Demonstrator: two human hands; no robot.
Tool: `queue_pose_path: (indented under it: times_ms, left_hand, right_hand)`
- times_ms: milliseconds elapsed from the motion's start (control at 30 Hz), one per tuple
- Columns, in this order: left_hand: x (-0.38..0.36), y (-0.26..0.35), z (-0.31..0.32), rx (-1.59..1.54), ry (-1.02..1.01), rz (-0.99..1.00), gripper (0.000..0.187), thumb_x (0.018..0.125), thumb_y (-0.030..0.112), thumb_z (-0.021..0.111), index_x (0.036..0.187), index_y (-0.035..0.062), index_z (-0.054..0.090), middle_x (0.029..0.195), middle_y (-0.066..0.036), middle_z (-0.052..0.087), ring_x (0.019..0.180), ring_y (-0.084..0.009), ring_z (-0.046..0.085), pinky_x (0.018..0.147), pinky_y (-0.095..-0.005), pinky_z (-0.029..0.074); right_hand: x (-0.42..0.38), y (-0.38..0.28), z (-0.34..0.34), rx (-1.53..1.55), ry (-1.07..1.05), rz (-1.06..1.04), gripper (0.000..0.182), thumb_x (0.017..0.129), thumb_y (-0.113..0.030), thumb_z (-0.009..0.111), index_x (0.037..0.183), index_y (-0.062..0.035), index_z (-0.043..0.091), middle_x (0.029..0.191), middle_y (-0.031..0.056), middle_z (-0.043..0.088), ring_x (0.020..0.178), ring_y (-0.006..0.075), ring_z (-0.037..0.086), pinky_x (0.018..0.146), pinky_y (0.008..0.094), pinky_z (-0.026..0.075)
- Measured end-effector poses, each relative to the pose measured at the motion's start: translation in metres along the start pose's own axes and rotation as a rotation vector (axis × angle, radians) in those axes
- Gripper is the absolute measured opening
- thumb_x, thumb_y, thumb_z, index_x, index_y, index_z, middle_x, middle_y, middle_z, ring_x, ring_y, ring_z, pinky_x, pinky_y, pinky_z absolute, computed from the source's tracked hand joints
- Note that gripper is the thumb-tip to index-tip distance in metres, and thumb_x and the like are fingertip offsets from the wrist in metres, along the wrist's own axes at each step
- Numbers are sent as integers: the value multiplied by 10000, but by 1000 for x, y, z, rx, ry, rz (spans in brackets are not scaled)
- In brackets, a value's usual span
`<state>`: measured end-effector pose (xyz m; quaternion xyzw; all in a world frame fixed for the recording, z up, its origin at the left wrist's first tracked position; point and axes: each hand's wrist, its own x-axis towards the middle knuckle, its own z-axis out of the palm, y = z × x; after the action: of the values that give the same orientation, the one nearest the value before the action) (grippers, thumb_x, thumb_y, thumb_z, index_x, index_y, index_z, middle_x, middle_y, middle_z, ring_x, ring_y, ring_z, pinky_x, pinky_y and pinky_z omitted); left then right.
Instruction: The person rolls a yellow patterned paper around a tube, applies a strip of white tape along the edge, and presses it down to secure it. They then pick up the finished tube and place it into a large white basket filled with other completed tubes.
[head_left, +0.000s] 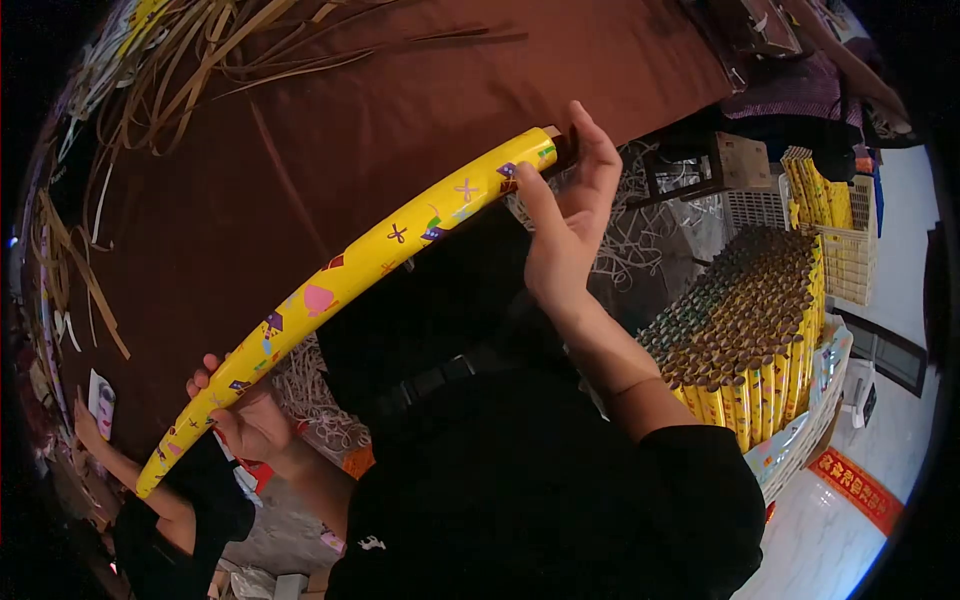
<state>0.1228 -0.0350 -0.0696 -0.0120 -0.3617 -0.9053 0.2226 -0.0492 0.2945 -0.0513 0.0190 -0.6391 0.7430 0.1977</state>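
A long yellow tube (375,250) printed with small colourful figures slants across the view, its upper end over the edge of the brown-covered table (420,90). Around its lower part my left hand (250,415) is closed, with the thumb on the near side and fingertips showing beyond the far side. My right hand (575,215) is at the upper end. Its thumb touches the tube's side, while the fingers stretch upward, apart, just past the end.
Many similar yellow tubes (755,405) stand packed upright in a crate at right, with a white basket (850,265) of more behind. Brown strips (215,55) lie on the table's far left. Pale shredded strips (625,225) hang below. Another person's arm (150,490) is at lower left.
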Motion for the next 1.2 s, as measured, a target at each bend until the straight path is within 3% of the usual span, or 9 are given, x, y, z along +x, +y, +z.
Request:
queue_pose_path:
  times_ms: [100, 167, 333, 433, 567, 633, 767, 967, 1200]
  left_hand:
    - [-1, 5, -10, 23, 33, 5, 372, 922, 123, 620, 1271, 78, 498, 1243, -58, 534, 1315, -275, 424, 1126, -531, 306]
    - [1, 6, -4, 15, 26, -15, 381, 913, 116, 633, 1265, 79, 492, 1232, -53, 540, 1310, -272, 427, 1128, -525, 305]
    - [1, 6, -6, 37, 29, -9, 405, 887, 96, 666, 1239, 75, 467, 1214, -45, 542, 1297, -267, 436, 1141, -499, 295]
    - [3, 8, -7, 22, 18, -21, 400, 881, 86, 672, 1216, 75, 455, 1198, -45, 538, 1292, -266, 438, 1151, -481, 287]
    - [4, 5, -6, 21, 21, -2, 383, 886, 81, 664, 1208, 74, 457, 1198, -47, 532, 1295, -271, 436, 1151, -483, 287]
    - [4, 5, -4, 12, 26, -15, 377, 891, 85, 659, 1212, 73, 462, 1212, -48, 532, 1298, -272, 434, 1149, -485, 291]
    - [1, 5, -7, 0, 45, -46, 356, 905, 102, 642, 1223, 78, 483, 1248, -46, 533, 1311, -274, 429, 1136, -502, 303]
    - [2, 4, -3, 18, 40, -32, 357, 905, 112, 645, 1219, 89, 477, 1225, -44, 546, 1309, -270, 433, 1128, -508, 308]
    - [2, 6, -10, 29, 5, -24, 349, 901, 103, 648, 1195, 96, 459, 1200, -38, 537, 1304, -277, 432, 1137, -508, 288]
  right_hand:
    - [-3, -7, -12, -321, -6, -125, 637, 809, -32, 716, 1332, -15, 353, 1432, 155, 340, 1296, 230, 364, 1090, 347, 280]
    - [-2, -9, -20, -349, -18, -51, 622, 805, -32, 723, 1312, -27, 363, 1359, 137, 422, 1166, 198, 453, 1025, 334, 349]
    - [3, -9, -22, -35, -58, 171, 624, 805, -3, 725, 1294, -57, 341, 1149, 108, 561, 852, 115, 553, 771, 243, 475]
    - [6, -21, -16, 71, -70, 319, 648, 812, 14, 715, 1312, -59, 310, 1131, 131, 555, 822, 108, 561, 724, 215, 490]
    - [8, -31, -14, 116, -62, 368, 671, 809, 12, 719, 1319, -59, 288, 1140, 150, 542, 826, 120, 576, 711, 225, 504]
    - [8, -38, -12, 143, -92, 536, 853, 785, -6, 748, 1413, -68, 175, 1136, 146, 532, 829, 129, 591, 705, 227, 502]
    - [-2, -40, 2, 54, -219, 385, 1085, 740, 96, 726, 1505, -138, -7, 1221, 120, 445, 964, 166, 557, 794, 289, 508]
    - [-6, -29, 12, -48, -136, 325, 1074, 737, 111, 718, 1500, -134, 4, 1147, 74, 433, 999, 147, 523, 819, 272, 492]
    - [-8, -32, 24, 18, -92, 379, 1047, 728, 147, 688, 1499, -126, 33, 1220, 83, 400, 1043, 168, 509, 883, 304, 498]
